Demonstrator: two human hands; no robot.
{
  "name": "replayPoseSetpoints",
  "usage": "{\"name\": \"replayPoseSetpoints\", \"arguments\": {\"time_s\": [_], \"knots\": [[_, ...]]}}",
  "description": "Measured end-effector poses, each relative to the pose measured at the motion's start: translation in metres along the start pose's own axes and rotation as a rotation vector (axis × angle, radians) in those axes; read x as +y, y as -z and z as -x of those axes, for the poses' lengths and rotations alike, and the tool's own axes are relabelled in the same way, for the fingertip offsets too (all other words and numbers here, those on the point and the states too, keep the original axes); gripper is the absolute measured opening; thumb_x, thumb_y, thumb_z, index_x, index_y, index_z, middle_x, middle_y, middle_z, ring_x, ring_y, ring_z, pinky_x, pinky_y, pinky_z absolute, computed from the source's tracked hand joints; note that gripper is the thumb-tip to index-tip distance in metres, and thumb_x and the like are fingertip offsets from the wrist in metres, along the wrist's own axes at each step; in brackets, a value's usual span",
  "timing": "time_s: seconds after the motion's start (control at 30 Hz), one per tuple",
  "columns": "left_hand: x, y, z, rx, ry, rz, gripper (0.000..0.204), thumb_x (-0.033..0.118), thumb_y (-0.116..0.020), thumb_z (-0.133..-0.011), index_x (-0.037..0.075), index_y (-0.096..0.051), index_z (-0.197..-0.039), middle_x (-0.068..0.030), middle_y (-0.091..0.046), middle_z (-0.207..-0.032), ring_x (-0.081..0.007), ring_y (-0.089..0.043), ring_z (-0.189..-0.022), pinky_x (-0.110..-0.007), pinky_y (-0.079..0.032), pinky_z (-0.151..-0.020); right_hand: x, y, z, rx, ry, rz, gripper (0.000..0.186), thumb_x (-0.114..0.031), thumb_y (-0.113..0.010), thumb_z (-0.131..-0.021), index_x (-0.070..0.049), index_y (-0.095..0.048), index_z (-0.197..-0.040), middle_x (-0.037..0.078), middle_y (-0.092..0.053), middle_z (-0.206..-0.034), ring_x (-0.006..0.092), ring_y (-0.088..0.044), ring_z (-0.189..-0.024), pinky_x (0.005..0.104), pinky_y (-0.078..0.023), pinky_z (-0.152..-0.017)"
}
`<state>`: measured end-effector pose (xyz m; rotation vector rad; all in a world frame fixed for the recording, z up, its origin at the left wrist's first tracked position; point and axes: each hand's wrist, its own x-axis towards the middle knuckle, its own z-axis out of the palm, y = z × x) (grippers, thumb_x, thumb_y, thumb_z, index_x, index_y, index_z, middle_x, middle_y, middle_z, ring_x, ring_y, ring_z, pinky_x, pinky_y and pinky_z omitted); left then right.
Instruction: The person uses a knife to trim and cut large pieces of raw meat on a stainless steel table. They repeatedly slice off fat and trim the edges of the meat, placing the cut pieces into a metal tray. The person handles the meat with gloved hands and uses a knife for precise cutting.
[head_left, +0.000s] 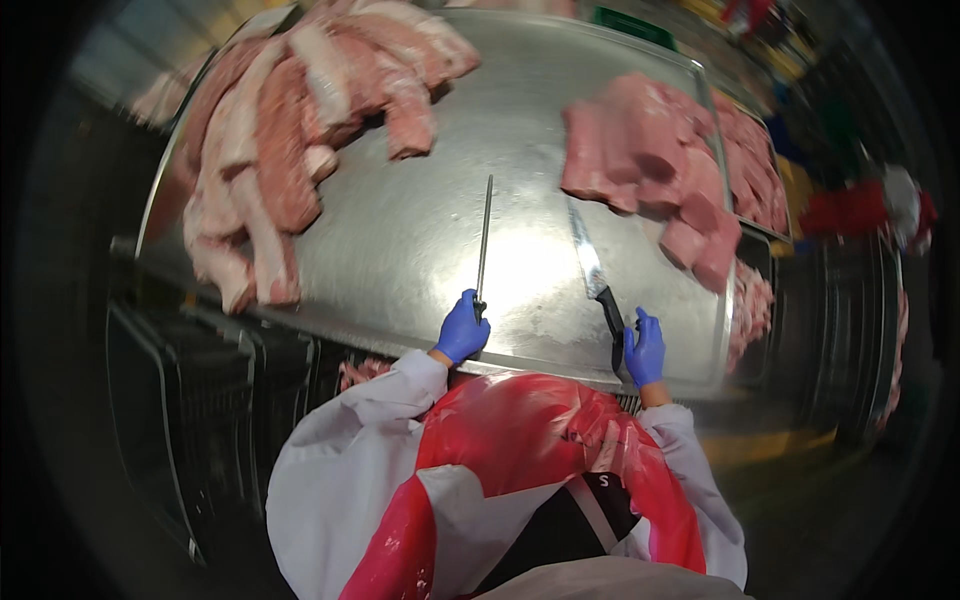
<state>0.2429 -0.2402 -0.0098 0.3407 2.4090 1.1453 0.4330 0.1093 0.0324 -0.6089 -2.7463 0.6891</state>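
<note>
My left hand (pixel 463 331), in a blue glove, is closed round the dark handle of a sharpening steel (pixel 486 235). The steel's thin rod points away from me over the metal table (pixel 400 240). To the right, a knife (pixel 608 310) with a black handle and a shiny blade lies on the table, its tip toward the far side. Right beside the handle is my right hand (pixel 646 350), also blue-gloved, fingers apart and not wrapped round it. Whether the fingertips touch the handle is hard to tell.
Long pale slabs of meat (pixel 285 130) are heaped at the far left of the table. Pink trimmed meat pieces (pixel 650 150) form a pile at the far right. Dark crates (pixel 180 400) stand at the left, and meat scraps (pixel 750 310) lie beyond the right edge.
</note>
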Motion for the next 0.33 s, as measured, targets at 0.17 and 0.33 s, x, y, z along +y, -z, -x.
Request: {"name": "replayPoseSetpoints", "arguments": {"time_s": [0.17,0.33], "knots": [[0.059,-0.033,-0.004,-0.263,-0.083,-0.068,0.070,0.028,-0.069,-0.086,0.001,-0.038,-0.143,-0.0258,-0.062,-0.123,-0.0411,-0.065,-0.108,-0.046,-0.053,-0.092,0.043,0.049,0.146,0.078,-0.139,-0.047,0.034,-0.010,-0.062,-0.092,-0.001,-0.058,-0.126,0.018,-0.060,-0.095,0.0361,-0.063,-0.086,0.0457,-0.051,-0.076],[0.045,-0.039,0.001,-0.211,-0.549,-0.350,0.071,0.033,-0.069,-0.089,-0.005,-0.043,-0.143,-0.0280,-0.057,-0.134,-0.0383,-0.061,-0.121,-0.043,-0.048,-0.104,0.068,0.077,0.318,0.170,-0.472,-0.102,0.022,-0.012,-0.058,-0.096,0.000,-0.064,-0.113,0.022,-0.066,-0.101,0.0376,-0.066,-0.095,0.0429,-0.053,-0.077]]}}
